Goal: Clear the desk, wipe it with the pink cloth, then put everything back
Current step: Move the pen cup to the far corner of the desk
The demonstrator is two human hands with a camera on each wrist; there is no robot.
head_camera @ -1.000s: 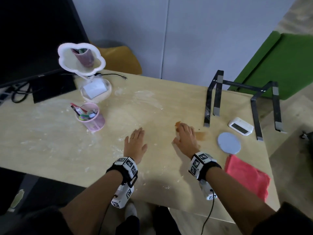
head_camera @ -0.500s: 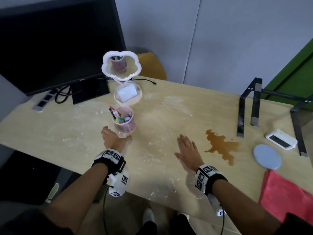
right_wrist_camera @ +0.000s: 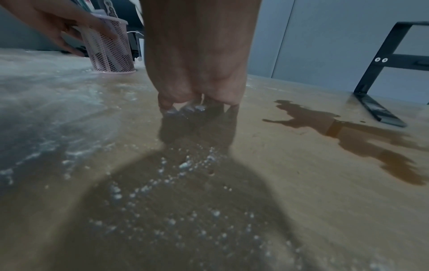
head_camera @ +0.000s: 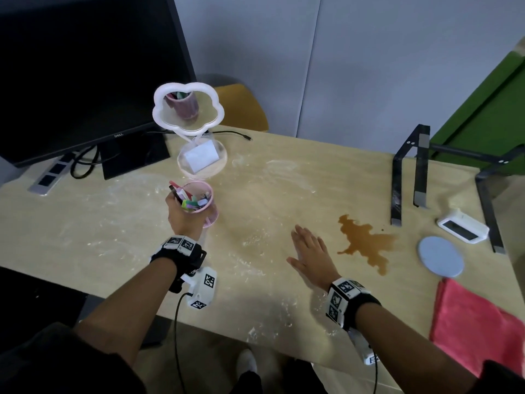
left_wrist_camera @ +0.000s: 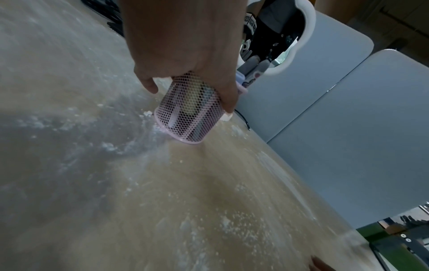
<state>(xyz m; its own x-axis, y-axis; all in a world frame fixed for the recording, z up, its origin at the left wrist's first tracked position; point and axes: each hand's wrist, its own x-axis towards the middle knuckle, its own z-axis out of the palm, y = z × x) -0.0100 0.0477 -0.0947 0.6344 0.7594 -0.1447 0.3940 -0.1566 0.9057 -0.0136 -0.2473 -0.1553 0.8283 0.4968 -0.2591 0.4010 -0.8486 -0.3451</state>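
Spillage is looming as the left hand [head_camera: 181, 217], fingers curling round the pink mesh pen cup [head_camera: 199, 201] just in front of the cloud-shaped white mirror [head_camera: 188, 109], is tipping it, risking pens scattering, while the right hand [head_camera: 311, 258], flat and empty, is resting beside the brown liquid puddle [head_camera: 365, 240], and the pink cloth [head_camera: 477, 328] is lying far right of that mirror.

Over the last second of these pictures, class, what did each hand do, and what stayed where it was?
The left hand went forward and left from flat on the desk and now grips the pink mesh pen holder. The right hand came back off the brown spill, which now shows, and rests flat with its fingers straight. The pen holder has not visibly moved; the pink cloth and mirror stayed.
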